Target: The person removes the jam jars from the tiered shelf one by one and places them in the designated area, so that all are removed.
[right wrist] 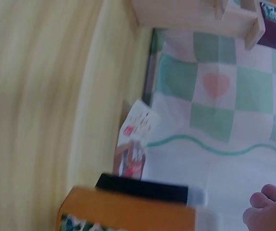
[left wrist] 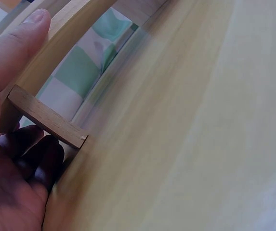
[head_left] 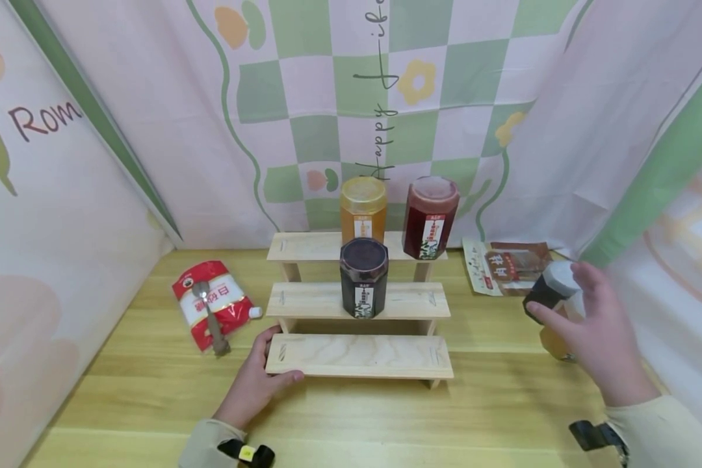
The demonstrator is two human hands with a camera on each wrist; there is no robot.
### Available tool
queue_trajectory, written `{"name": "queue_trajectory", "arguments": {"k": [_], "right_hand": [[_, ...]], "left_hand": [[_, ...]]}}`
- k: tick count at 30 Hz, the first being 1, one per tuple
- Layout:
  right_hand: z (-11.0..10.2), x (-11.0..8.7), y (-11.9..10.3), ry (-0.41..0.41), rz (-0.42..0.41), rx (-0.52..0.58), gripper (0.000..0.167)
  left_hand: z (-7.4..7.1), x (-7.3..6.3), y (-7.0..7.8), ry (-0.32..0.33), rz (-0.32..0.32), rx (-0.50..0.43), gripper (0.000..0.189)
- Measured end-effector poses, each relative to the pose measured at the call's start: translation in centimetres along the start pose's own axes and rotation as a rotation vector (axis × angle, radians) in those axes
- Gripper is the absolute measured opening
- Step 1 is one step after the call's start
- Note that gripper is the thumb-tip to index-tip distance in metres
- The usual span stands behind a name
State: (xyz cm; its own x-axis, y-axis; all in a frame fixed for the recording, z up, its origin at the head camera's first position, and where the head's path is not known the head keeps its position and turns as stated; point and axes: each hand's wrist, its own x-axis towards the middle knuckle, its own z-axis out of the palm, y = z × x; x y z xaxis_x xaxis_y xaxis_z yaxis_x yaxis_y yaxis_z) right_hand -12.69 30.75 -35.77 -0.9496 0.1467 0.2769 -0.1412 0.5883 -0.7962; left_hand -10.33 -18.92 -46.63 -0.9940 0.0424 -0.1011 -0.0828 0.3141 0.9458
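Observation:
My left hand (head_left: 261, 383) grips the left end of the lowest step of a three-tier wooden stand (head_left: 359, 356). Its thumb lies along the step's front edge, with curled fingers around the end by the leg (left wrist: 48, 115). At the right, my right hand (head_left: 605, 338) is spread above two jars, thumb and fingers apart. One is a dark jar (head_left: 543, 296) with a pale top; the other is an orange jar (head_left: 556, 343), partly hidden by the hand. In the right wrist view, a gap shows between the fingers (right wrist: 268, 204) and the jar tops.
A yellow jar (head_left: 363, 207) and a red jar (head_left: 431, 221) stand on the top step, a dark purple jar (head_left: 364, 276) on the middle one. A spoon (head_left: 210, 318) lies on a red-and-white pouch (head_left: 234, 296) at left. A brown packet (head_left: 511, 266) lies back right.

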Motion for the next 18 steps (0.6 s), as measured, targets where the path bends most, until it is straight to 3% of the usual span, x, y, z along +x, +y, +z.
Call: {"name": "queue_trajectory", "arguments": {"k": [4, 11, 18], "right_hand": [[0.7, 0.2, -1.2, -0.033, -0.005, 0.029, 0.103], [1.9, 1.2, -3.0, -0.051, -0.085, 0.043, 0.097], [3.0, 1.7, -4.7, -0.102, -0.034, 0.058, 0.1]], "left_hand": [[0.0, -0.1, 0.0, 0.001, 0.007, 0.004, 0.105], [0.0, -0.1, 0.0, 0.008, 0.004, 0.021, 0.106], [0.0, -0.1, 0.1, 0.001, -0.002, 0.011, 0.104]]}}
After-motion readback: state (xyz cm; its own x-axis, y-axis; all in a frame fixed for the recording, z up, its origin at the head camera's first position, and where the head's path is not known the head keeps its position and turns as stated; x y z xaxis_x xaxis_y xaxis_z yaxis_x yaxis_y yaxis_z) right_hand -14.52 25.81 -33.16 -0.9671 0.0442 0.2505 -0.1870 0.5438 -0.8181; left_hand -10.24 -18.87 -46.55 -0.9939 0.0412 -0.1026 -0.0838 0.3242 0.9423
